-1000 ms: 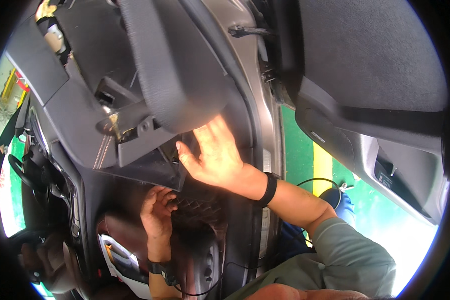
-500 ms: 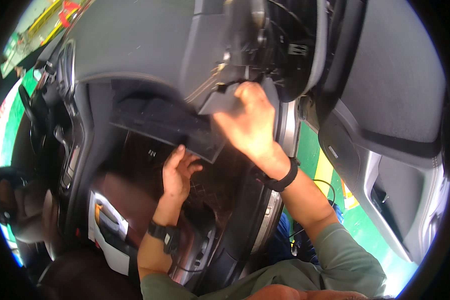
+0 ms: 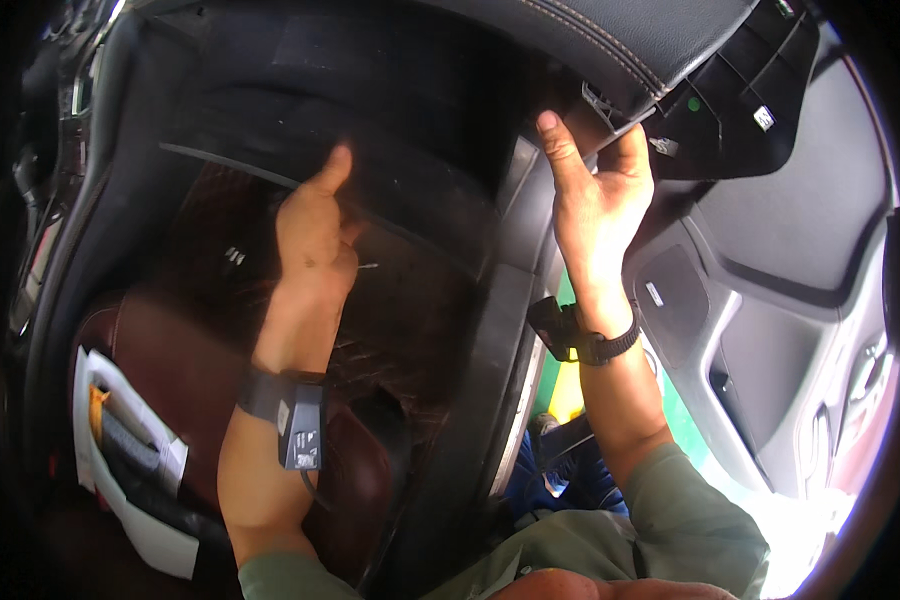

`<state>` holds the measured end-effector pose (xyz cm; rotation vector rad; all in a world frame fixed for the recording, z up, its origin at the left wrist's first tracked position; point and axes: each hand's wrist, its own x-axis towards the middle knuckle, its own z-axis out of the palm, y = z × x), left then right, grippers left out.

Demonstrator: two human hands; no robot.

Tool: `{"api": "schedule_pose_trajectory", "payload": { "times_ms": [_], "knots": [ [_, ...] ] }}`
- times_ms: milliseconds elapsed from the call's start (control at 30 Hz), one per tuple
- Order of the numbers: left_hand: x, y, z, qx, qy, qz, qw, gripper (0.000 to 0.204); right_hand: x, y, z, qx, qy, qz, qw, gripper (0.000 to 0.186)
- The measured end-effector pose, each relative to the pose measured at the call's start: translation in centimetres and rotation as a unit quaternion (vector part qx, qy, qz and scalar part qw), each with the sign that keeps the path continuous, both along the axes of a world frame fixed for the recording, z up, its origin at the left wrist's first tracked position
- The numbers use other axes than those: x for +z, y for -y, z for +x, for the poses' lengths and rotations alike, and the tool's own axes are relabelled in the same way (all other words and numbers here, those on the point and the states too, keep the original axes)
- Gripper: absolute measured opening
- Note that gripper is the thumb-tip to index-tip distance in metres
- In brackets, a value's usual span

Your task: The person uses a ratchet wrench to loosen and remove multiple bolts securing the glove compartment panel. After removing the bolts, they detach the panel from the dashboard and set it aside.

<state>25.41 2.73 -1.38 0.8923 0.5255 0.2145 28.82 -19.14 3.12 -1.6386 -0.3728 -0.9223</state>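
Under the dashboard (image 3: 610, 45) of a car, a wide black panel (image 3: 410, 195) hangs with its lower edge slanting down to the right. My left hand (image 3: 310, 230) is closed on this edge, thumb up on the panel's face and fingers partly hidden beneath. At the dashboard's right end my right hand (image 3: 600, 215) reaches up, thumb raised and fingers curled behind the thin edge of a grey trim piece (image 3: 625, 128). Much of that piece is hidden by the hand and shadow. Beside it sits a ribbed black plastic end panel (image 3: 725, 110).
An open car door (image 3: 770, 330) stands on the right, over a green floor with a yellow stripe. The black door sill (image 3: 500, 340) runs along my right side. On the dark red seat (image 3: 180, 350) at left lies a white paper-like holder (image 3: 135, 470) with things in it.
My view has moved closer to the dashboard's end. My right hand has turned palm toward me at the grey trim piece. My left hand has moved up and closed on the black panel's edge.
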Motion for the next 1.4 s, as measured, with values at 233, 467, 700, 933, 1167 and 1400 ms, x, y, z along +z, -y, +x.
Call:
{"api": "schedule_pose_trajectory", "payload": {
  "times_ms": [233, 467, 700, 933, 1167, 1400],
  "knots": [
    [1.2, 0.1, -0.3, 0.013, -0.053, 0.006, 0.999, 0.046, -0.8, -0.2, 0.0, 0.055, -0.013, 0.033, 0.998, 0.028],
    [0.8, -0.2, -0.3, -0.001, -0.038, 0.001, 0.999, 0.055, -0.9, 0.0, -0.3, 0.076, -0.028, 0.035, 0.996, 0.028],
    [0.3, -0.6, -0.1, -0.041, -0.047, 0.016, 0.998, 0.05, -1.0, 0.1, 0.1, 0.054, -0.004, 0.043, 0.998, 0.029],
    [1.2, -0.1, -0.8, -0.015, -0.05, -0.028, 0.998, 0.052, -1.3, 0.2, 0.0, 0.069, -0.007, 0.044, 0.997, 0.029],
    [2.0, 0.2, -1.2, -0.037, -0.06, -0.043, 0.997, 0.051, -1.2, 0.5, 1.2, 0.047, -0.009, 0.062, 0.997, 0.038],
    [0.3, 0.4, -0.2, -0.044, -0.035, -0.023, 0.998, 0.058, -1.0, 0.1, 0.2, 0.019, -0.004, 0.047, 0.999, 0.029]
  ]
}}
